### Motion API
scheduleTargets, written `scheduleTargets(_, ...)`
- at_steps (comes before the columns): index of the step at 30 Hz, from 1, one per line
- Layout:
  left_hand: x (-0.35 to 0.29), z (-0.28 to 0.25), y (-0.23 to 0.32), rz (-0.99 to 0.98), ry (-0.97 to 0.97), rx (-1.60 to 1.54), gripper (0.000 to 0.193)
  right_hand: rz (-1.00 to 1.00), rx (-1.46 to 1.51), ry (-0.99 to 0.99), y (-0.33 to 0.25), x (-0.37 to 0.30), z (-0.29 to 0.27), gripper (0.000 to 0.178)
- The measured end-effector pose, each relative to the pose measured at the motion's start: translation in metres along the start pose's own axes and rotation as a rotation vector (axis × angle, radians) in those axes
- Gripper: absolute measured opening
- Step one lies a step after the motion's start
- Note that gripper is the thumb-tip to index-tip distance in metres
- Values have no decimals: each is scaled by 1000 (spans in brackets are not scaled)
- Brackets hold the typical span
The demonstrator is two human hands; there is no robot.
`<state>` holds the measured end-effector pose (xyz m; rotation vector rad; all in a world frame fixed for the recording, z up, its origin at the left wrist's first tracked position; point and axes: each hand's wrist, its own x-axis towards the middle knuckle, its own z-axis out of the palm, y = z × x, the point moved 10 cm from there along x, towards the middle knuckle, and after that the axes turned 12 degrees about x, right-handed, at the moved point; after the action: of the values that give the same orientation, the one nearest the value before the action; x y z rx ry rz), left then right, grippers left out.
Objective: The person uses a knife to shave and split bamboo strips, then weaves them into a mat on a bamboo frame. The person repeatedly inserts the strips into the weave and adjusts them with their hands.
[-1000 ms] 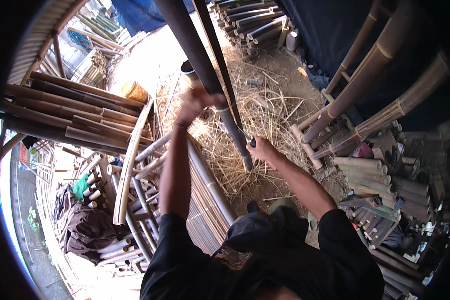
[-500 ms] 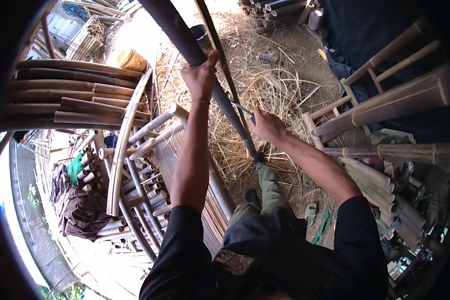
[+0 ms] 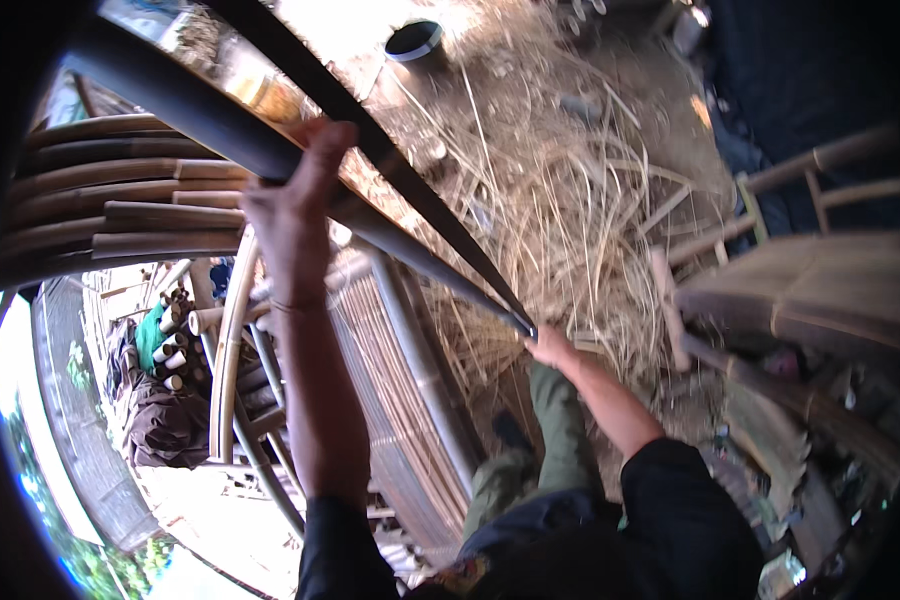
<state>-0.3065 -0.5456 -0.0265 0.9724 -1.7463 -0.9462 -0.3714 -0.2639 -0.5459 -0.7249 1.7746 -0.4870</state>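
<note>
My left hand (image 3: 295, 215) is wrapped round a long dark bamboo pole (image 3: 410, 250), which slants from upper left down to my right hand. Beside the pole runs a flat dark bamboo strip (image 3: 400, 165), and the two come together at the low end. There my right hand (image 3: 553, 350) is closed. Its fingers are small and blurred, so what they grip is hard to make out; no blade shows clearly. My leg in green trousers (image 3: 562, 430) stands just below that hand.
Pale shavings (image 3: 570, 250) litter the ground ahead. A dark bucket (image 3: 414, 42) stands beyond. Stacked bamboo lengths (image 3: 120, 175) fill the left, beside a slatted bamboo bench (image 3: 400, 390). Bamboo frames and a broad bamboo piece (image 3: 820, 290) stand at right.
The pole and strip have swung to the upper left and tilted flatter, with my left hand. My right hand has moved down to their low end; the thin-bladed knife it held no longer shows.
</note>
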Motion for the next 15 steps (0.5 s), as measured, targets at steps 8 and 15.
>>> scheduleTargets(8, 18, 37, -65, -121, -880, -935, 85, 242, 43, -158, -5, -15, 21, 28)
scheduleTargets(15, 17, 43, -49, -96, -761, -816, 69, -35, -755, 49, -44, -20, -4, 38)
